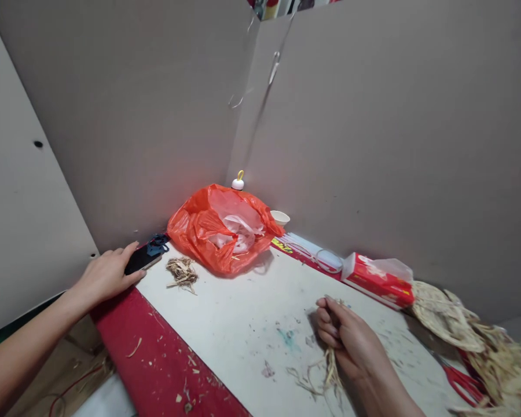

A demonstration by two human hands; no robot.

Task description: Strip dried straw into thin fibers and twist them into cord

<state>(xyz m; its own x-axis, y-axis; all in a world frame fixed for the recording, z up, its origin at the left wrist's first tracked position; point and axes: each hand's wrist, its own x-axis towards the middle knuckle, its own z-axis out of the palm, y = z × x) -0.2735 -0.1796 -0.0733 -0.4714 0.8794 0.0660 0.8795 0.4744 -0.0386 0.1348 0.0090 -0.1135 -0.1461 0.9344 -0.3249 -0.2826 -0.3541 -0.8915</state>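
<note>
My left hand [110,271] grips the near end of a dark phone [141,260] at the left edge of the table, with thumb and fingers on opposite sides of it. A bunched dark blue cloth or cord [157,244] lies against the phone's far end. To the right of the phone sits a small heap of dry straw scraps [182,272]. My right hand [347,339] is closed above the white board [234,324], its fingers curled around straw strands [331,368]. Loose ends hang below the fist onto the board; the part inside my fingers is hidden.
An orange-red plastic bag [217,237] stands in the corner, near a white bowl [280,218] and a white lid with a yellow loop [238,183]. Glasses [327,260], a red tissue pack [378,280], woven straw pieces [445,315] and red-handled scissors [463,385] line the right. Grey panels [373,127] enclose the table.
</note>
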